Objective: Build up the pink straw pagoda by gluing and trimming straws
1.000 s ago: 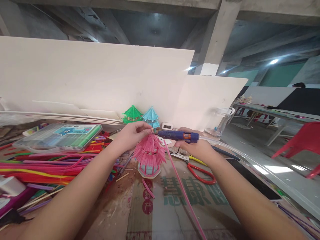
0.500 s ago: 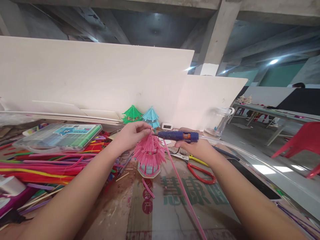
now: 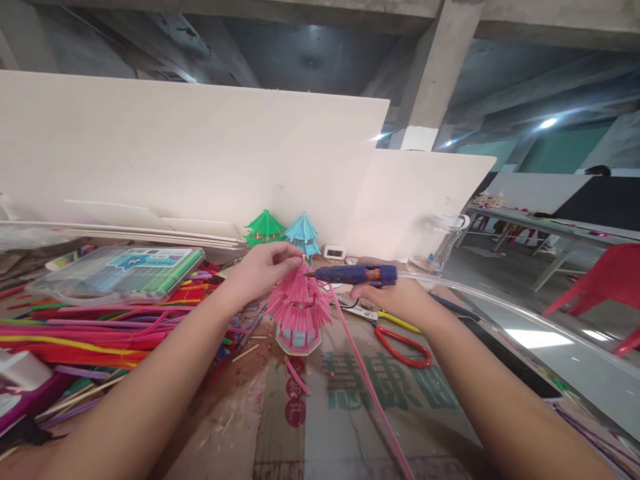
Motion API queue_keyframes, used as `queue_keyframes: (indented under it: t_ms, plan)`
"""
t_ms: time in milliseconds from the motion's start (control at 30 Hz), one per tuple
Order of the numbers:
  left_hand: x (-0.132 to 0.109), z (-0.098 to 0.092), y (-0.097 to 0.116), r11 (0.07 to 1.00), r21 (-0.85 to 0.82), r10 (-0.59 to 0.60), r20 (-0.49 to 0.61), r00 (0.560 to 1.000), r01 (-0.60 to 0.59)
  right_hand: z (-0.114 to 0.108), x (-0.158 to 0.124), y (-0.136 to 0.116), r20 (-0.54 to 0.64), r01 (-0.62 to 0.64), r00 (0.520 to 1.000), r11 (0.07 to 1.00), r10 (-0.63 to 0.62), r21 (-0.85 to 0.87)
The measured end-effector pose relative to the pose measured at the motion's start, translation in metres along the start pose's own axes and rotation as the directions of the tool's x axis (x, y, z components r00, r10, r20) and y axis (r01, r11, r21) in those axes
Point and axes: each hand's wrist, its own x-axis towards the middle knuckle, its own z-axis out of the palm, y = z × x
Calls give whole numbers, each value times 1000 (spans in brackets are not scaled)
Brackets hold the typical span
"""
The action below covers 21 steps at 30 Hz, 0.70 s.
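A pink pagoda model [image 3: 299, 312] with two layered roofs stands upright on a pale base in front of me. The fingertips of my left hand [image 3: 263, 270] are pinched together at its very peak. A blue hot glue gun [image 3: 345, 274] lies level in the grip of my right hand [image 3: 395, 297]. Its nozzle points left and meets the upper roof just below the peak; whether it touches I cannot tell. From near the roof's right side a long pink pipe cleaner [image 3: 367, 380] runs down toward me. A short pink piece [image 3: 297, 377] lies before the base.
Bundles of pipe cleaners [image 3: 100, 333] and a plastic marker case [image 3: 120, 275] lie left. Behind stand a green pagoda [image 3: 266, 228], a blue one [image 3: 303, 233] and a small clock [image 3: 334, 251]. Scissors [image 3: 403, 347], a clear jug [image 3: 436, 247] and a dark phone-like slab [image 3: 510, 360] are right.
The glue gun's nozzle has dropped slightly, from beside the peak to a little lower on the upper roof. My left hand stays at the peak.
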Motion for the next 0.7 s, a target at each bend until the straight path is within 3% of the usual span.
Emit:
queue_keyframes:
  t_ms: [300,467,700]
  plan:
    - [0,0,1,1000,6,3,-13,1000,-3,-1,0,7,14,63,998,992,-65,110]
    - [0,0,0,1000,2,10,-7,1000,-10,-6,-3,3,110,70,991,995,-77,64]
    - [1,0,-2,999,4,36,-9,999,-36,-9,-6,4,123,53,991,996,-61,65]
